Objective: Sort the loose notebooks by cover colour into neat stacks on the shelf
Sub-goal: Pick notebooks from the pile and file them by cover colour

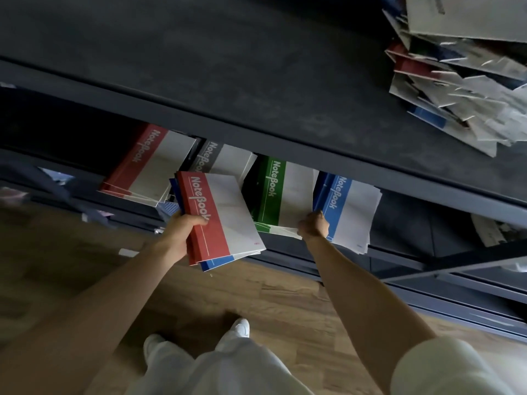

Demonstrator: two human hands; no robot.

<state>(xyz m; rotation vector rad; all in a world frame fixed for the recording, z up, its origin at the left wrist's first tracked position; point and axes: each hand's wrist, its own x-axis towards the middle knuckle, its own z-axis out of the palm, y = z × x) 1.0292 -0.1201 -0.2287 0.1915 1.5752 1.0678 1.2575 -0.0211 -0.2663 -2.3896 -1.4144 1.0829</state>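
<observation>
On the shelf point(256, 132), we judge the loose pile point(462, 81) at the upper right the biggest risk: it lies untidy and could slide if the shelf is bumped. One level below, the red stack point(148, 163), grey stack point(225, 161), green stack point(282, 192) and blue stack point(350, 209) stick out over the front, so a hard pull may tip one to the floor. The held bundle point(222, 218), red above blue, could fan out; the left hand point(182, 232) clamps it, while the right hand point(313, 225) grips the green stack's corner.
</observation>
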